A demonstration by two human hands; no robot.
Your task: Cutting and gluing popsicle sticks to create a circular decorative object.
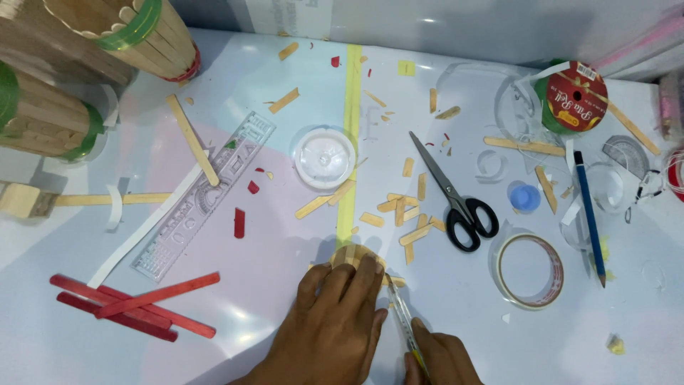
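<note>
red sticks (135, 303): loose pile of red-painted craft sticks at the bench's (271, 235) left front, well clear of the hands; no hazard seen

clear stencil ruler (206, 192): lies diagonally with a plain stick (192, 140) across its top end; a sleeve sweep could drag both

elastic cord spool (324, 157): near the yellow tape line (350, 142), above the work; apart from it

wooden piece (353, 255): small rounded assembly of plain craft sticks on the yellow line, mostly hidden under the fingers; only its far edge shows

left hand (335, 314): spread flat, palm down, pressing the wooden piece to the bench; fingertips sit just beside the tool's tip

right hand (438, 356): closed in a pen grip around a slim yellow-bodied cutter or pen (405, 317); cannot tell which; tip touches the right edge of the piece

risk 1: if it is a blade, a slip along the wood grain would run toward the left fingers, which lie next to the tip

risk 2: smooth bench surface; uneven pressure could let the piece skid or rotate, spoiling the line

stick offcuts (406, 214): scattered just above the work; could jam under the piece

scissors (456, 196): shut, near the offcuts

tape roll (531, 271): right of the hands, apart
</note>
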